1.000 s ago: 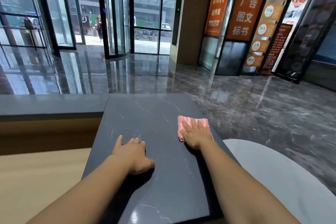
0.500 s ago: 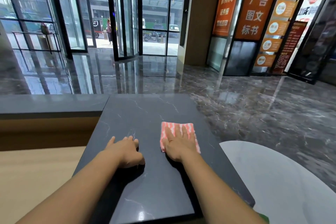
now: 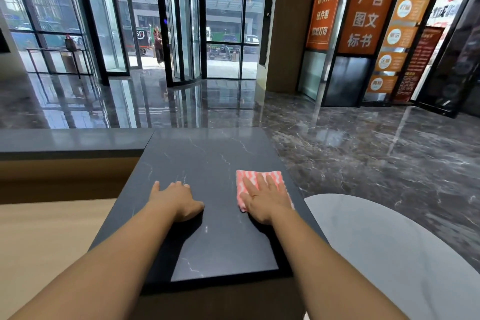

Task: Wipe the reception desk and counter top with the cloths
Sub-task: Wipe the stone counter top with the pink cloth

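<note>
Pressing a cloth [image 3: 260, 177] flat on the dark desk [image 3: 207, 157], centre of frame.
The right grip [image 3: 265, 201] lies open, fingers straight and spread, palm down on the pink-and-white striped cloth, which sits right of centre near the desk's right edge. The left grip [image 3: 178, 200] rests on bare marble just left of centre, relaxed, holding nothing, apart from the cloth. A pale surface [image 3: 376, 241] curves at lower right.

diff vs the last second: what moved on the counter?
The right hand, pressing flat on the pink cloth, slid it left, away from the right edge of the counter top, then back near that edge. Nothing was gripped or let go. The left hand stayed resting on the counter top.
</note>
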Demonstrator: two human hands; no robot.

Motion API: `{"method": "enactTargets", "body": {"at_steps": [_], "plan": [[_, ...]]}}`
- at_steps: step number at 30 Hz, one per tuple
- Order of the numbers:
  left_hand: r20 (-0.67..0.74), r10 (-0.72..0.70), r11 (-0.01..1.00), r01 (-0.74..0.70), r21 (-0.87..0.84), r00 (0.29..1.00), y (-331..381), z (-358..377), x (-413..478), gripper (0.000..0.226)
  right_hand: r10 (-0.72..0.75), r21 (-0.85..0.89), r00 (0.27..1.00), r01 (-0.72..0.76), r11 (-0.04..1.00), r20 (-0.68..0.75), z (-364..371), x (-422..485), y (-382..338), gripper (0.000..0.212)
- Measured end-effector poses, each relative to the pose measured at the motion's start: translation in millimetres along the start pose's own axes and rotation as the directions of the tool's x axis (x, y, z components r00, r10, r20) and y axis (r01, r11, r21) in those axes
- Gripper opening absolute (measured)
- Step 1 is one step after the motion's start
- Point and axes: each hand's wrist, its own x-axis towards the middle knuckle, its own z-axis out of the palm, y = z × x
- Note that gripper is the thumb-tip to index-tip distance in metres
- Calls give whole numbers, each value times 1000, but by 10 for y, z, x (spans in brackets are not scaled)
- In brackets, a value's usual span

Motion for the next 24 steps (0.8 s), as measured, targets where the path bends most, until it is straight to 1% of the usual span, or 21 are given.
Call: {"method": "enactTargets", "body": {"at_steps": [3, 6, 11, 13, 16, 20, 24], "plan": [[-12, -4, 1000, 4, 18, 1000, 65, 26, -84, 64, 46, -14, 999, -45, 999, 7, -27, -53, 203, 55], [-29, 37, 999, -36, 10, 999, 98, 79, -192, 59, 82, 0, 997, -82, 997, 14, -47, -106, 264, 55], [-33, 137, 990, -136, 28, 990, 66, 103, -332, 55, 164, 42, 986, -164, 986, 11, -7, -157, 67, 57], [-17, 161, 986, -161, 41, 987, 84, 94, -364, 54, 172, 46, 985, -172, 984, 9, 21, -192, -67, 57], [-1, 178, 983, -178, 36, 984, 114, 61, -398, 51, 133, 40, 991, -134, 990, 19, 44, -230, -313, 57], [22, 169, 984, -170, 52, 985, 102, 41, -413, 49, 22, 16, 999, -23, 1000, 31, 69, -265, -636, 57], [49, 171, 983, -174, 52, 984, 110, 51, -382, 49, -93, 1, 996, 93, 996, 18, 102, -284, -683, 56]]}}
